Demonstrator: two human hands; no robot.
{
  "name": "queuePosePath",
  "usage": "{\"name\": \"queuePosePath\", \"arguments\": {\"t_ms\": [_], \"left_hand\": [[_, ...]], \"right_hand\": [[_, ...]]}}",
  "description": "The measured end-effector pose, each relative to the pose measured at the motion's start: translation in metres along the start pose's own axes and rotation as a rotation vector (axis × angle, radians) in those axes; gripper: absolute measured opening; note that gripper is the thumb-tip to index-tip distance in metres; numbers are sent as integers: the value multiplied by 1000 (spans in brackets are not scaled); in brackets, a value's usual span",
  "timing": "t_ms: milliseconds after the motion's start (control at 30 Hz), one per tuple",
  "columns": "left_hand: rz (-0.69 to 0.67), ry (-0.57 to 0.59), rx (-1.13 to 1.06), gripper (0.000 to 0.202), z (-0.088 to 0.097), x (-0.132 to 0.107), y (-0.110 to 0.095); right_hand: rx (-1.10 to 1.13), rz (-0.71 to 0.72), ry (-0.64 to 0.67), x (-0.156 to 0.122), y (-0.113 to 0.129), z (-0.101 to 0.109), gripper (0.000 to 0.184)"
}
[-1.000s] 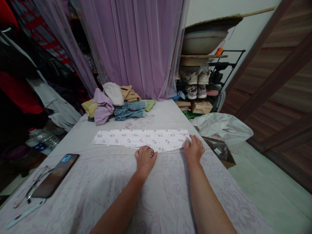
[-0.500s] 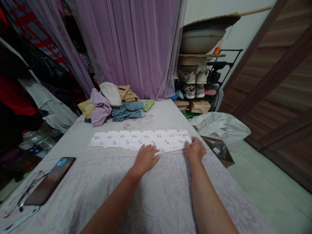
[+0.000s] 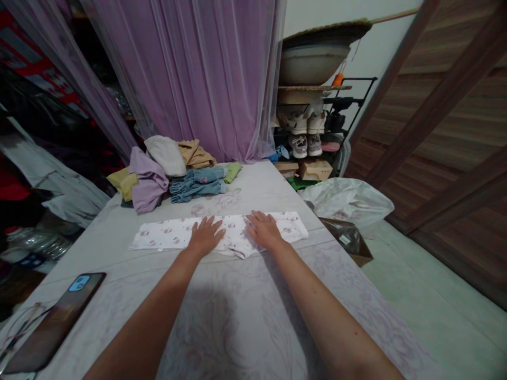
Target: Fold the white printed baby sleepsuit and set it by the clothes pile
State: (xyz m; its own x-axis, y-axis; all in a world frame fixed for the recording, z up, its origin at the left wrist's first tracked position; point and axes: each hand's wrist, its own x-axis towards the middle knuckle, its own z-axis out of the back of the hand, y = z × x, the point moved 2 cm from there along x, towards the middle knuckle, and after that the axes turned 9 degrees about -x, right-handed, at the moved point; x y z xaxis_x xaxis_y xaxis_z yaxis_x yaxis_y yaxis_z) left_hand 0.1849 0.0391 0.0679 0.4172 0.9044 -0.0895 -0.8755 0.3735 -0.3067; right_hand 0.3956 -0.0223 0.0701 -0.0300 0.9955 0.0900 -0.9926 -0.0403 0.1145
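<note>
A pair of white pants (image 3: pixel 158 235) with a small print lies folded into a long strip across the bed (image 3: pixel 237 322). My left hand (image 3: pixel 206 236) rests flat on the middle of the strip, its fingers spread. To the right of it, my right hand (image 3: pixel 263 229) also lies flat on the cloth with fingers apart. Between the hands, a pointed corner of the pants sticks out toward me. Neither hand grips the fabric.
A clothes pile with a lilac garment (image 3: pixel 147 182) and blue denim (image 3: pixel 198 183) sits at the far left. A phone (image 3: pixel 57 322) lies near left, over blurred glasses. Right of the bed are a plastic bag (image 3: pixel 352 203), an open box (image 3: pixel 362 258) and a shoe rack (image 3: pixel 362 100).
My right hand has left the right end of the pants and moved left onto their middle. My left hand has shifted left and lies flat. The view has turned slightly right.
</note>
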Motion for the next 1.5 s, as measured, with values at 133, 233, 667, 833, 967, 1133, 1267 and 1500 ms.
{"name": "queuePosePath", "arguments": {"t_ms": [133,233,667,833,967,1133,1267,1500], "left_hand": [[-20,47,53,70,-9,-4,20],[-69,-43,23,66,-15,-10,24],[-321,-129,-320,19,-21,-41,37],[-331,-95,-326,22,-23,-42,37],[-329,-96,-355,22,-24,-40,38],[-310,-65,-373,16,-21,-41,37],[-303,-68,-361,11,-18,-44,33],[-313,-45,-318,22,-16,-49,26]], "right_hand": [[-78,74,140,-5,-5,-9,60],[-88,13,102,-14,-20,-12,58],[286,141,-282,-51,43,-24,13],[403,124,-359,-50,39,-34,15],[414,120,-354,-51,39,-36,13],[384,131,-321,-53,40,-35,10],[337,130,-286,-57,41,-35,10],[339,48,-307,-40,45,-23,27]]}}
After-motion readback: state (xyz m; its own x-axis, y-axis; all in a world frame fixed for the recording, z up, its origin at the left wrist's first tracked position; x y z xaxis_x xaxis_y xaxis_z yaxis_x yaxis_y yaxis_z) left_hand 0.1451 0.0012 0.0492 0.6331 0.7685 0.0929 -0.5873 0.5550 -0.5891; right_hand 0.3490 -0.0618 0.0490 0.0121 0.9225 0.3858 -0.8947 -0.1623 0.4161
